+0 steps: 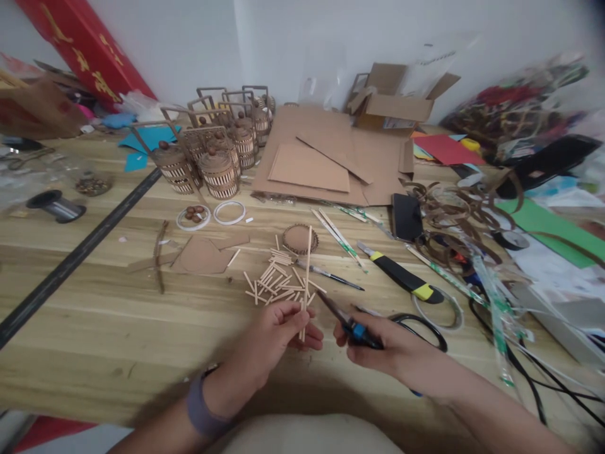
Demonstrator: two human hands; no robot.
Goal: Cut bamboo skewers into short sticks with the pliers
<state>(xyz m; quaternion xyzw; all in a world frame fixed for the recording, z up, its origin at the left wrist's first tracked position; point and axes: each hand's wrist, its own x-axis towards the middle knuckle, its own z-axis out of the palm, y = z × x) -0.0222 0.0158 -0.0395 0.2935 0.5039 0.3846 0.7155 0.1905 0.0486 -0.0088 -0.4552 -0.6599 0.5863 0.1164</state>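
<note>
Between thumb and fingers, my left hand (288, 328) pinches a thin wooden stick (308, 268) that stands nearly upright. My right hand (378, 343) is wrapped round pliers (360, 332) with black and blue handles; their dark jaws point up and left, apart from the stick. Just beyond my left hand lies a loose pile of short cut sticks (271, 282). Behind the pile sits a round cardboard disc (300, 239) with a dark braided rim. A fine brush-like tool (331, 275) rests to the pile's right, and scissors (420, 325) lie partly behind my right hand.
Several small lidded baskets (220, 170) with tall handles stand at the back left. Flat cardboard (307, 167) lies at the back middle. A utility knife (399, 271), a phone (406, 216) and coiled brown strips (444, 211) crowd the right. Cut cardboard (201, 255) lies left.
</note>
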